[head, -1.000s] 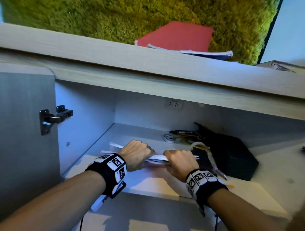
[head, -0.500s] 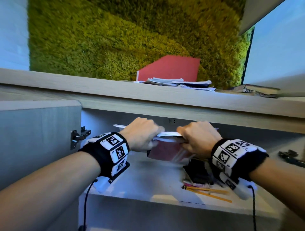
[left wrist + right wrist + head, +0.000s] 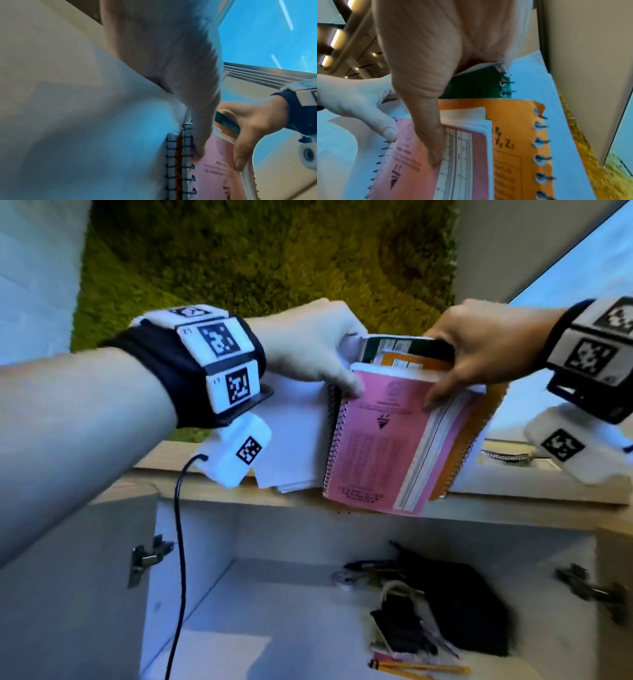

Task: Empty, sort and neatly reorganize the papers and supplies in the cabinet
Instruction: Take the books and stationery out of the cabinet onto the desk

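Both hands hold a stack of notebooks and papers upright above the cabinet top [image 3: 513, 494]. My left hand [image 3: 318, 350] grips its left side, thumb on the pink spiral notebook [image 3: 373, 446] and over loose white sheets [image 3: 294, 440]. My right hand [image 3: 479, 347] grips the right side, thumb pressing the pink cover [image 3: 412, 169]. Behind the pink notebook sit an orange spiral notebook [image 3: 518, 142] and a green one [image 3: 476, 83]. In the left wrist view the left thumb [image 3: 199, 135] lies along the spiral binding [image 3: 178, 162].
The open cabinet [image 3: 239, 594] below holds a black pouch [image 3: 469, 611], pens [image 3: 370, 566] and yellow pencils [image 3: 418, 667] on its shelf. Door hinges [image 3: 147, 556] show on both sides. A green moss wall [image 3: 267, 261] rises behind the cabinet top.
Both hands have lifted the stack out of the cabinet shelf and up above the cabinet top, tilting it upright so the pink cover faces me.
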